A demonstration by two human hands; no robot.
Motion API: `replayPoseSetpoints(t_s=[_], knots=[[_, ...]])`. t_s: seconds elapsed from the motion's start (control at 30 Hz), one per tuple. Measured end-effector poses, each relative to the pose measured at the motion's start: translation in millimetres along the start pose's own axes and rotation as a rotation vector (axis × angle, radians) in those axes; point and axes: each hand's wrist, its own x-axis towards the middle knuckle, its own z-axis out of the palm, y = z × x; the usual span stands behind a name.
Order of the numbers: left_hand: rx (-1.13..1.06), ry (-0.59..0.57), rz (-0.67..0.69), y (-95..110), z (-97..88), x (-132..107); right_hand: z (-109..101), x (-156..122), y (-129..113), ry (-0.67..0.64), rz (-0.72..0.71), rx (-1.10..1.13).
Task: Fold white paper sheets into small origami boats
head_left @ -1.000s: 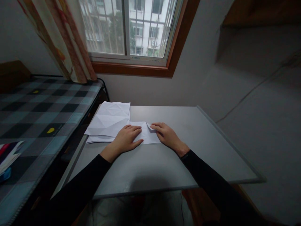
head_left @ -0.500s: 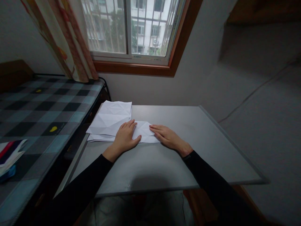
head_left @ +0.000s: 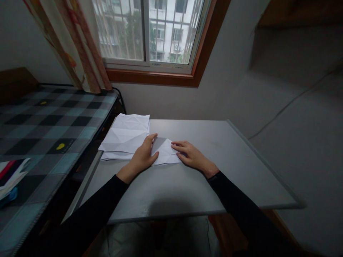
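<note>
A white folded sheet of paper (head_left: 164, 151) lies on the grey table (head_left: 203, 171). My left hand (head_left: 143, 155) rests flat on the sheet's left part, fingers together and stretched toward its top edge. My right hand (head_left: 187, 154) lies flat at the sheet's right edge, fingertips pressing on the paper. Neither hand grips anything. A stack of creased white paper sheets (head_left: 125, 135) sits just left of the folded sheet, touching my left hand's side.
A bed with a checked blue-black cover (head_left: 45, 125) stands close on the left, with a book or papers (head_left: 10, 175) at its near edge. A window (head_left: 147, 32) and curtain (head_left: 75, 46) are behind the table. The wall runs along the right.
My left hand has slid up and left across the sheet, its fingers now pointing to the top edge. My right hand flattened the raised flap and stayed at the right edge.
</note>
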Motion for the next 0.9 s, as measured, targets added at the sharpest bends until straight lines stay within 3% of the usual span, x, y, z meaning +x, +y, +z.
replayPoseSetpoints(t_s=[0.13, 0.33, 0.57, 0.9], knots=[[-0.046, -0.106, 0.064, 2, -0.2, -1, 4, 2, -4, 0.014, 0.022, -0.002], [0.150, -0.288, 0.188, -1, -2.3, 0, 8, -1, -5, -0.041, 0.062, 0.002], [0.284, -0.421, 0.201, 0, -6.3, -2, 17, -3, -4, -0.130, 0.046, -0.115], [0.419, -0.486, 0.233, -9, -1.7, -8, 18, 12, -1, -0.268, 0.091, -0.237]])
